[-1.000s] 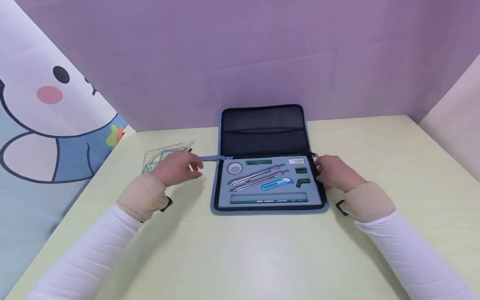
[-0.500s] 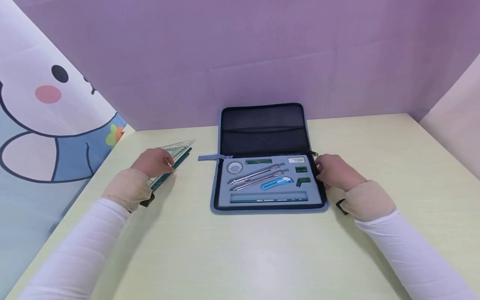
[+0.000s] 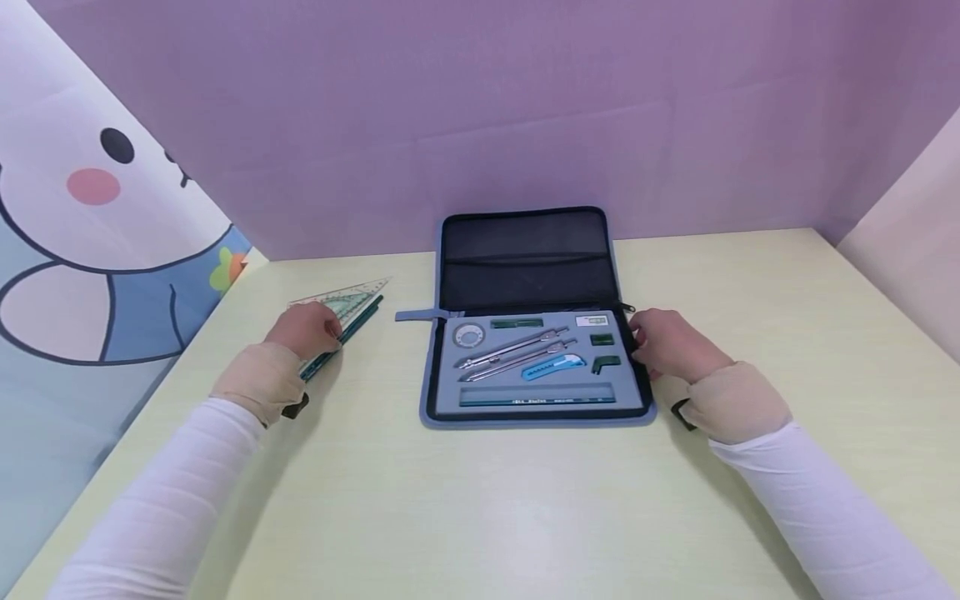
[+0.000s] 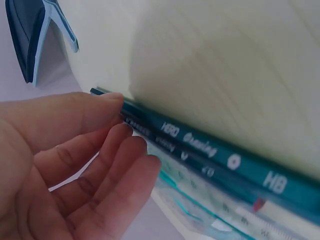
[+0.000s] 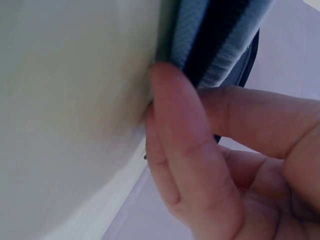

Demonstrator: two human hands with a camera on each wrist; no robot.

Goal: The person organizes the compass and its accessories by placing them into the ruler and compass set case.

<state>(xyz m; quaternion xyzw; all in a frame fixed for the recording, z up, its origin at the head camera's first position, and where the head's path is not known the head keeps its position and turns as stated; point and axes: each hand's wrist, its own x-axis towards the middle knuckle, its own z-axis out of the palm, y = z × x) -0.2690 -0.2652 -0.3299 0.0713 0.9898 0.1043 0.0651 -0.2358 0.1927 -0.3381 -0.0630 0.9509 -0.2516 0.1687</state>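
Pale table (image 3: pixel 525 508) | your left hand (image 3: pixel 306 330) pinches pencils (image 3: pixel 365 317) left of case (image 3: pixel 536 422); set square (image 3: pixel 352 298) partly hidden | your right hand (image 3: pixel 675 343) pinches case edge, fingertips hard to see from head view

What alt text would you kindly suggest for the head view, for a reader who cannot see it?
A person's left hand pinches pencils beside a clear set square on a pale table, while the right hand holds the right edge of an open case. Inside lie two metal compasses and a blue cutter.
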